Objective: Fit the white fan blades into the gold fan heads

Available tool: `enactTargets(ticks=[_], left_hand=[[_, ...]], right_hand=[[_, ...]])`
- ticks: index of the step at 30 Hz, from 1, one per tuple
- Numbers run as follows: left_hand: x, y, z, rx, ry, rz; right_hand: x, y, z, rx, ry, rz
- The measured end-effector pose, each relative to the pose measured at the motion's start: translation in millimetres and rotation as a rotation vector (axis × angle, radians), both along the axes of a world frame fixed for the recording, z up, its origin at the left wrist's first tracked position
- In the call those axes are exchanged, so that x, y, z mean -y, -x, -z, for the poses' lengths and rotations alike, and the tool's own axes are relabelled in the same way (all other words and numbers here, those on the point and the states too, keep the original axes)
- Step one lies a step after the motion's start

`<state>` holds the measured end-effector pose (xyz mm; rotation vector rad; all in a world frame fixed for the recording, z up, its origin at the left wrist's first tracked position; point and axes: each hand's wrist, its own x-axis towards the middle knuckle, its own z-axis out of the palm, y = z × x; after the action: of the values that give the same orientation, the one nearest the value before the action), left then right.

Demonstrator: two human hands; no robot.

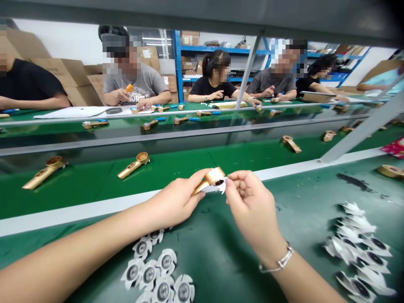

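My left hand (178, 198) grips a gold handheld-fan housing (216, 174) by its handle, with the round ring end pointing away to the right. A small white fan impeller (222, 187) sits at the ring's near side, partly out of it. Thumb and fingertips of my right hand (252, 204) pinch the impeller's right edge; the exact contact is partly hidden by the fingers. Below my left forearm lie several white impellers (149, 274) with their hubs up. Another heap of white impellers (358, 248) rests at the right.
Beyond the white rail (104, 209) runs a green conveyor belt (176, 164) carrying gold housings (134, 165). A slanted metal post (356, 134) rises at the right, under an overhead shelf (202, 17). Several co-workers sit across a farther line. A gold part (391, 171) lies at the right edge.
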<state>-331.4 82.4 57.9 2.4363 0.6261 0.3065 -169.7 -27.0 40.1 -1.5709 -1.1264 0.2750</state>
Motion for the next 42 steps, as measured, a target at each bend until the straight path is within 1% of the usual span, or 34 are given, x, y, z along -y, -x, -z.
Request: enactTargets(ticks=[6, 8, 10, 14, 18, 20, 21, 24, 29, 33, 36, 38, 39, 42], left_hand=[[4, 2, -1.0, -0.052, -0.072, -0.004], [6, 2, -1.7, -0.041, -0.121, 0.000], [8, 1, -2.2, -0.040, -0.171, 0.008], [6, 3, -1.1, -0.111, -0.293, 0.046], [-2, 6, 0.0, -0.219, -0.506, 0.102], [-6, 7, -1.2, -0.249, -0.556, 0.136], [-6, 7, -2.1, -0.256, -0.555, 0.154], [-4, 6, -4.3, -0.263, -0.472, 0.174], [7, 5, -5.8, -0.273, -0.312, 0.128], [15, 6, -7.5, -0.256, -0.098, 0.082], [17, 6, -8.2, -0.179, 0.094, 0.093], [17, 5, -9.7, -0.118, 0.221, 0.093], [16, 4, -11.1, -0.086, 0.279, 0.088], [11, 3, -17.4, -0.033, 0.479, 0.080]], right_hand=[[1, 3, 3.3, 0.046, -0.019, 0.008], [0, 4, 4.7, -0.011, -0.022, -0.002], [0, 5, 5.3, -0.117, -0.023, -0.030], [-2, 3, 4.7, -0.305, -0.001, -0.090], [-3, 0, 5.8, -0.359, 0.021, -0.124], [-4, -1, 7.4, -0.374, 0.035, -0.137], [-4, -1, 8.2, -0.371, 0.040, -0.141], [-5, 0, 10.1, -0.309, 0.035, -0.115], [-1, 9, 12.3, -0.156, 0.048, 0.005], [5, 14, 14.2, 0.077, 0.021, 0.078], [8, 14, 12.3, 0.268, -0.030, 0.114], [9, 12, 9.0, 0.296, -0.099, 0.078], [8, 12, 7.1, 0.254, -0.142, 0.023], [5, 10, 1.9, 0.062, -0.251, -0.200]])
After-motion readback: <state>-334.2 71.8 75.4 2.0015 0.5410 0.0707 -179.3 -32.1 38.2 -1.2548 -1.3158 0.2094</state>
